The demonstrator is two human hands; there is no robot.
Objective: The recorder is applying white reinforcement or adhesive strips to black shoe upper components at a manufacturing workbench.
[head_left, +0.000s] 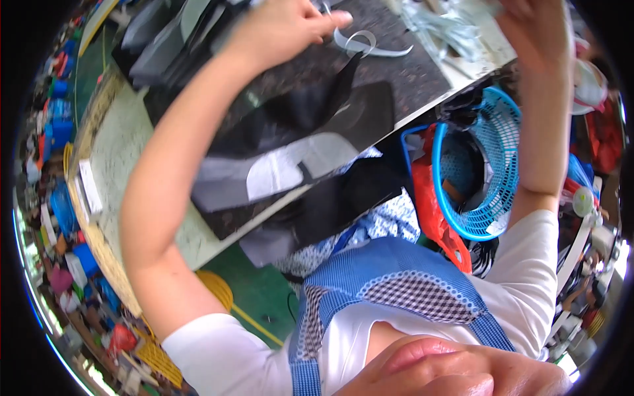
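Observation:
My left hand (290, 28) reaches over the dark tabletop near the upper edge, fingers curled and thumb pointing right. A small greyish bit shows at its fingers, too little to name. Beside the thumb, a thin whitish strip (368, 45) curls on the board. At the upper right, my right hand (528, 30) is raised and partly cut off by the picture's edge; its fingers are hard to make out. Between my arms and body lie black and grey flat cut pieces (290, 155), one with a shiny silver patch, overhanging the table's near edge.
A pile of pale strips (449, 30) lies at the table's upper right. More grey and black pieces (158, 49) stack at the upper left. A blue plastic basket (505, 158) with dark contents stands by my right arm, a red bag (429, 191) next to it.

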